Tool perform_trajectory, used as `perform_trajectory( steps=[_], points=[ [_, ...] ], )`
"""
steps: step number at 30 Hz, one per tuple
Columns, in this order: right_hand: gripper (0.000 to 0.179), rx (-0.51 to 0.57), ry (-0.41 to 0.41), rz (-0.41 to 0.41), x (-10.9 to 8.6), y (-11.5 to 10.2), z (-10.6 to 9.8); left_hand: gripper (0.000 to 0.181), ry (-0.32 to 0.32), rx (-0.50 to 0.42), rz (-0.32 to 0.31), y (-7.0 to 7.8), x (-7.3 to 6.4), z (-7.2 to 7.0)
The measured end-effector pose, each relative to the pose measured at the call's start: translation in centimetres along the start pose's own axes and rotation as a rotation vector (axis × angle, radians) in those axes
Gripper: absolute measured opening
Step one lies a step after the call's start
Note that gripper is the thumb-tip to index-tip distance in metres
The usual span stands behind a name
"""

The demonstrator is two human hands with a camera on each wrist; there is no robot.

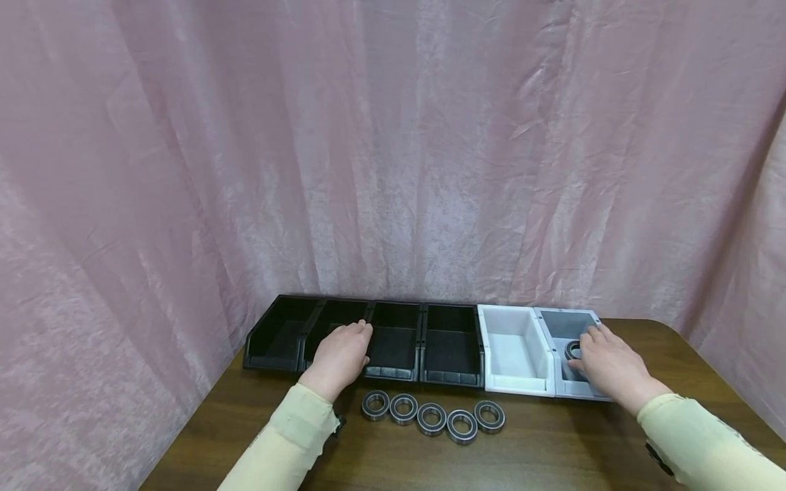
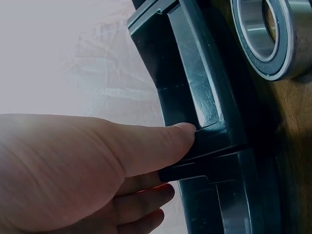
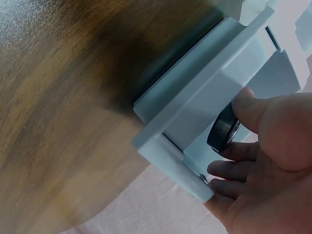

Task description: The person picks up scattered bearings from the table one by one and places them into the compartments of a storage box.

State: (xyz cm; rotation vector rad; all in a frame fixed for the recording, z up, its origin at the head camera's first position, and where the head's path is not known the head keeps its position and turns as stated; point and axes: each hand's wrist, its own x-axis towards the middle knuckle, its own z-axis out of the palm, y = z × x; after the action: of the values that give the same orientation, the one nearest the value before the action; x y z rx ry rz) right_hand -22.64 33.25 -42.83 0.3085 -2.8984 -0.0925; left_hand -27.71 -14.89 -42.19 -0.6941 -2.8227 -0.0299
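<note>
My right hand [image 1: 610, 361] reaches into the grey bin at the right end of the row. Its thumb and index finger pinch a ball bearing [image 3: 224, 129], whose dark edge shows between them in the right wrist view. My left hand [image 1: 342, 354] is over the second black bin from the left, holding nothing that I can see. In the left wrist view its thumb lies straight, the tip at the divider [image 2: 209, 139] between two black bins; the other fingers are partly hidden below. Several ball bearings [image 1: 432, 419] lie flat in an uneven row on the table, in front of the black bins.
Several black bins [image 1: 453, 376], a white bin [image 1: 518, 384] and the grey bin [image 1: 583, 390] stand side by side along the back of the wooden table [image 1: 540, 450]. Behind them hangs a pink curtain [image 1: 393, 170].
</note>
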Motion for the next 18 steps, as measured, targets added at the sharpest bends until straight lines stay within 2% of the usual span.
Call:
perform_trajectory(
  steps=[7, 18],
  points=[
    [0.039, -0.035, 0.031, -0.038, 0.48, -0.5, 0.45, 0.06, 0.009, 0.017, 0.01, -0.17, 0.0, -0.13],
    [0.041, -0.062, -0.021, -0.023, 0.9, -0.91, 0.99, 0.059, 0.004, 0.021, 0.011, -0.1, 0.09, -0.03]
  ],
)
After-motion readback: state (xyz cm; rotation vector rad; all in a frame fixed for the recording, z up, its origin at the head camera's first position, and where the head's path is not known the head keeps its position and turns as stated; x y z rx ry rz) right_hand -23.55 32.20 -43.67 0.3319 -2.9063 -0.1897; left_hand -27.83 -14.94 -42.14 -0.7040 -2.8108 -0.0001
